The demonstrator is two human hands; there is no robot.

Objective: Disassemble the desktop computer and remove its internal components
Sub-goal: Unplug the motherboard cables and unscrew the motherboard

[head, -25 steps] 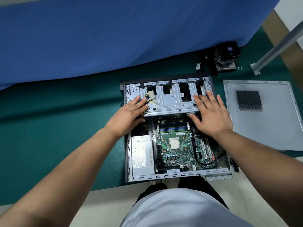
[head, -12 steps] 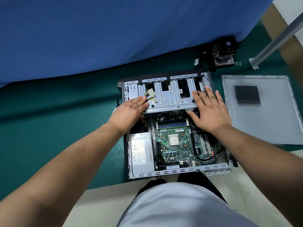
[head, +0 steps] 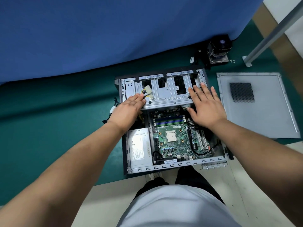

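Note:
An open desktop case (head: 141, 169) lies flat on the green mat. Inside are a green motherboard (head: 173, 140) with a bare CPU, a silver power supply (head: 139, 149) at the left, and a metal drive cage (head: 165, 94) across the far end. My left hand (head: 127, 108) lies flat with straight fingers on the cage's left near corner, beside a white connector with yellow and black wires (head: 147, 93). My right hand (head: 206, 104) rests flat on the cage's right side, thumb at the cage's near edge.
The removed grey side panel (head: 255, 115) lies right of the case. A black CPU cooler (head: 218, 49) and small screws (head: 232, 61) sit beyond it. A blue cloth (head: 114, 35) covers the far side. A metal leg (head: 270, 33) slants at upper right.
Both hands stayed flat on the drive cage. The left hand slid a little toward the cage's near left corner; the right hand shifted slightly right.

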